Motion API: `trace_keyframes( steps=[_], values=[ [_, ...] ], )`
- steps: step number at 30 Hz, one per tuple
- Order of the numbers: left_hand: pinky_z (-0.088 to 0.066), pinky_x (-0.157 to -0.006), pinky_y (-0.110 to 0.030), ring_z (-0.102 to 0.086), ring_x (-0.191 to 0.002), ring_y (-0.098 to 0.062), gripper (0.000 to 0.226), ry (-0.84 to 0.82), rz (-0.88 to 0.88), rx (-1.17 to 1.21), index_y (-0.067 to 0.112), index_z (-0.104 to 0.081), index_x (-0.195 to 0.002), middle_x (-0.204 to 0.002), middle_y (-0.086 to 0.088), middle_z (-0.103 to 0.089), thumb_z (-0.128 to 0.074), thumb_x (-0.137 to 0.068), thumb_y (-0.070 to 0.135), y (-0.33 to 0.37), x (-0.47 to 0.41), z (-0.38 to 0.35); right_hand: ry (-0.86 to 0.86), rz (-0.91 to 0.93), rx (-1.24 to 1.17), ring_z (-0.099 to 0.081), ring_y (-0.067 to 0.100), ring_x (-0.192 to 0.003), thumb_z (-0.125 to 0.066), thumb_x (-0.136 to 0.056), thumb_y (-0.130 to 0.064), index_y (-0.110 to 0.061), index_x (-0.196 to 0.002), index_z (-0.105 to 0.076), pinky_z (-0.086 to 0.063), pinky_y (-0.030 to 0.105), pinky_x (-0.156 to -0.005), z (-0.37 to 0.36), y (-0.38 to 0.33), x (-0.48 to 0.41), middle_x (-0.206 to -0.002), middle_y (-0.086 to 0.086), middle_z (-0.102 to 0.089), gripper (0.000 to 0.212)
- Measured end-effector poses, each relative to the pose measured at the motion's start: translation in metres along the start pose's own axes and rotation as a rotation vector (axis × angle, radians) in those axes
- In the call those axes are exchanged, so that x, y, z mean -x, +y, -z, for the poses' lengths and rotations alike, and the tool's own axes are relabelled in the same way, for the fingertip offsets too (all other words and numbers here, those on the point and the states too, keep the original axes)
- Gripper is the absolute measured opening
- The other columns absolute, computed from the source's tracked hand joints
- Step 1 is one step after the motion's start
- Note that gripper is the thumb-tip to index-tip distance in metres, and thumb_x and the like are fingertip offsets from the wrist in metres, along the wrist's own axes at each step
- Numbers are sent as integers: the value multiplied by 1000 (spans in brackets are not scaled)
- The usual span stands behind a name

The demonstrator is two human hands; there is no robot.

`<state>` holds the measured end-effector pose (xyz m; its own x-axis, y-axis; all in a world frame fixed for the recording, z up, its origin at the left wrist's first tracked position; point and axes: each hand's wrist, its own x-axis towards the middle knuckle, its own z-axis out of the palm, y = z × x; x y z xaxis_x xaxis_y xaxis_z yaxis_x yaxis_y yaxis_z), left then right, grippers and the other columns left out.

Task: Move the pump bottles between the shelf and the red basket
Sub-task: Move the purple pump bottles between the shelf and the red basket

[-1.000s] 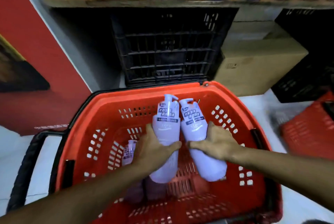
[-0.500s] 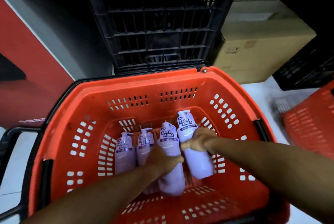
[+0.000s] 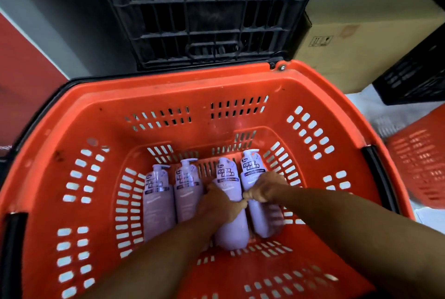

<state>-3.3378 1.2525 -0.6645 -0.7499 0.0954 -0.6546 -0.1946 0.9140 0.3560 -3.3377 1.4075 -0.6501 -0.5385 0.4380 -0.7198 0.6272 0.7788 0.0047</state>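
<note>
Several lilac pump bottles lie side by side on the floor of the red basket (image 3: pixel 197 86), pumps pointing away from me. My left hand (image 3: pixel 220 204) grips the third bottle (image 3: pixel 231 226) around its middle. My right hand (image 3: pixel 265 187) grips the rightmost bottle (image 3: pixel 263 219) just below its label. Both of these bottles lie down in the row. The two bottles on the left (image 3: pixel 157 200) (image 3: pixel 186 192) lie free, untouched. The shelf is out of view.
A black plastic crate (image 3: pixel 204 9) stands right behind the basket. A cardboard box (image 3: pixel 356 28) sits at the back right beside another black crate (image 3: pixel 414 74). A second red basket (image 3: pixel 421 161) is at the right edge. A red panel (image 3: pixel 21 74) is at the left.
Both hands went down into the basket with a bottle each, from above the rim to its floor beside the two others. The view tilted downward and the shelf left the frame.
</note>
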Motion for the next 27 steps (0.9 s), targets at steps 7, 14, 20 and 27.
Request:
trace_keyframes(
  steps=[7, 14, 20, 27],
  values=[
    [-45, -101, -37, -55, -128, -32, 131, 57, -19, 8, -2, -3, -152, -146, -16, -49, -72, -69, 71, 2, -4, -8, -46, 13, 6, -67, 23, -83, -79, -65, -73, -9, -95, -70, -47, 26, -68, 4, 1, -7, -94, 7, -68, 71],
    [-49, -92, -37, -62, -115, -34, 133, 115, -358, -198, 8, 15, -156, -136, -21, -57, -70, -73, 66, -9, -7, 9, -211, 84, -77, -58, 24, -77, -85, -68, -63, -9, -99, -68, -48, 26, -62, 3, 6, -2, -94, 9, -60, 64],
    [-50, -81, -37, -66, -104, -33, 127, 138, -388, -222, 17, 12, -158, -125, -18, -64, -75, -76, 60, -13, -8, 17, -334, 200, -249, -60, 15, -82, -80, -83, -55, -18, -93, -66, -48, 23, -66, 5, 8, 1, -91, -1, -64, 41],
    [-44, -67, -32, -67, -98, -31, 112, 181, -417, -340, 13, 3, -159, -122, -14, -65, -58, -83, 67, -19, -15, 8, -319, 271, -215, -54, 12, -68, -71, -88, -59, -20, -75, -60, -47, 25, -75, 3, 7, 0, -71, -4, -56, 43]
  ],
)
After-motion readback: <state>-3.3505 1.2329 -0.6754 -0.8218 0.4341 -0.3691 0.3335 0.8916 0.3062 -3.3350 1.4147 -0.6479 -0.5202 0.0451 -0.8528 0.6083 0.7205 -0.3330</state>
